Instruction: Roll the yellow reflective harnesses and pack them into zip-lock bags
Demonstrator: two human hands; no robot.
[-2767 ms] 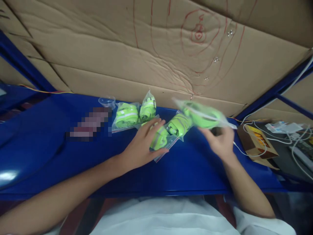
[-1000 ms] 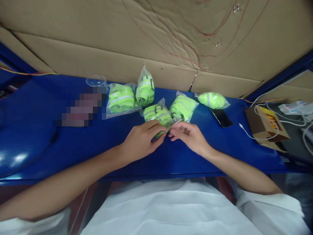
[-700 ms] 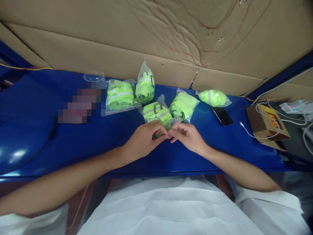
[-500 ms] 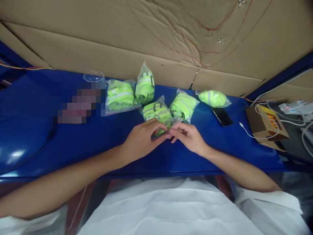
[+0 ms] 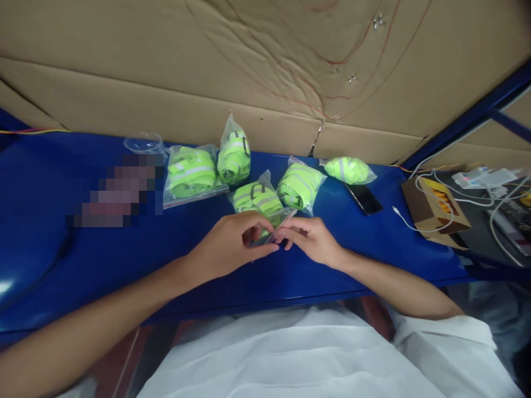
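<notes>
A clear zip bag with a rolled neon-green reflective strap inside lies in front of me, its mouth edge toward my body. My left hand is curled around the left part of that edge, with index finger and thumb at the plastic. Fingertips of my right hand pinch the right end of the same edge. Just behind it is another bagged green strap. Two more bagged rolls, a wide one and an upright one, stand to the left. My fingers partly hide the bag's mouth.
A further bagged roll lies at the back right, beside a black phone. An open cardboard box and white cables are at the right. A clear plastic container stands back left. A cardboard panel rises behind the blue table.
The whole view has shifted a little, so most things appear farther left. My left thumb has opened slightly away from the fingers; both hands stay at the bag's edge.
</notes>
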